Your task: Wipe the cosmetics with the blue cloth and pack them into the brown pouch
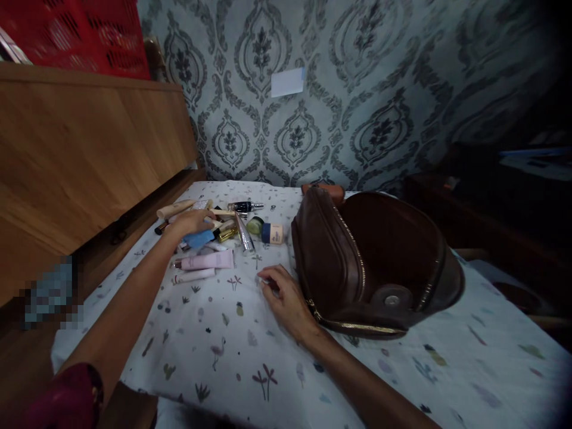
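Observation:
My left hand (193, 221) is over a pile of cosmetics on the patterned cloth, its fingers bent down among them. What it grips, if anything, is hidden. Just below it lies a blue packet (199, 238). Close by are a silver tube (244, 235), a black-and-silver bottle (245, 207), a gold-coloured tube (227, 234), a green jar (255, 226) and a blue-lidded jar (272, 233). Nearer me lie a pink tube (206, 261) and a slim white tube (194, 276). My right hand (286, 298) rests beside the brown bag (326, 256), fingers loosely curled and apart, holding nothing visible.
The unzipped bag gapes open at right, with an orange-brown item (328, 192) behind it. A wooden cabinet (89, 131) with a red basket (75, 39) on top borders the left. Patterned wallpaper (313, 119) stands behind the cloth-covered surface (214, 339).

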{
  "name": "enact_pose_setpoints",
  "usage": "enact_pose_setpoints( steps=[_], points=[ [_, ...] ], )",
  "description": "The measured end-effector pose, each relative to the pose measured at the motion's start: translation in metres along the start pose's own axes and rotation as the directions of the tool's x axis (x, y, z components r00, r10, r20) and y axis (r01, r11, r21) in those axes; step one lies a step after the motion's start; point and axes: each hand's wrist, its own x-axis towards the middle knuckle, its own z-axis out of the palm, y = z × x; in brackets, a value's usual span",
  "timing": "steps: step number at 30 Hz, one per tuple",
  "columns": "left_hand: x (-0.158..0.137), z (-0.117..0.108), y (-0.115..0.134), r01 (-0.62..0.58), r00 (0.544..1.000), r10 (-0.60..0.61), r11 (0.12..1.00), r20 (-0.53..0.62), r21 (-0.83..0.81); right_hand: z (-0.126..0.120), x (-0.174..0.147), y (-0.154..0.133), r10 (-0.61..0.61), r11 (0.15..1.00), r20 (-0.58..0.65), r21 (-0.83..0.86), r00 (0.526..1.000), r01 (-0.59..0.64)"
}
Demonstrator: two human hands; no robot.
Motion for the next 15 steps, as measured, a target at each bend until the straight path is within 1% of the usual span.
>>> enact_pose_setpoints(
  steps=[3, 6, 8, 11, 13, 15],
  points=[
    [-0.006, -0.009, -0.013, -0.044, 0.998, 0.043, 0.999, 0.048, 0.013, 0.000, 0.000, 0.000, -0.003, 1.000, 0.005, -0.003, 1.000, 0.004],
    [-0.010, -0.013, -0.009, -0.042, 0.998, 0.040, 0.998, 0.044, 0.041, 0.000, 0.000, -0.001, -0.003, 1.000, 0.007, -0.004, 1.000, 0.003],
    [-0.009, -0.011, 0.004, -0.020, 1.000, 0.019, 0.998, 0.018, 0.065, 0.000, 0.000, -0.001, -0.003, 1.000, 0.013, -0.007, 1.000, 0.003],
    [-0.005, -0.001, 0.030, 0.035, 0.999, -0.033, 0.996, -0.020, 0.080, -0.001, 0.000, 0.000, -0.003, 1.000, 0.027, -0.011, 1.000, 0.004],
    [-0.002, 0.006, 0.045, 0.051, 0.998, -0.049, 0.997, -0.033, 0.062, -0.001, 0.001, 0.001, -0.003, 1.000, 0.033, -0.006, 0.999, 0.004],
    [-0.001, 0.010, 0.053, 0.043, 0.998, -0.042, 0.999, -0.045, 0.016, 0.000, 0.001, 0.003, -0.001, 1.000, 0.035, 0.003, 0.999, 0.001]
  ],
)
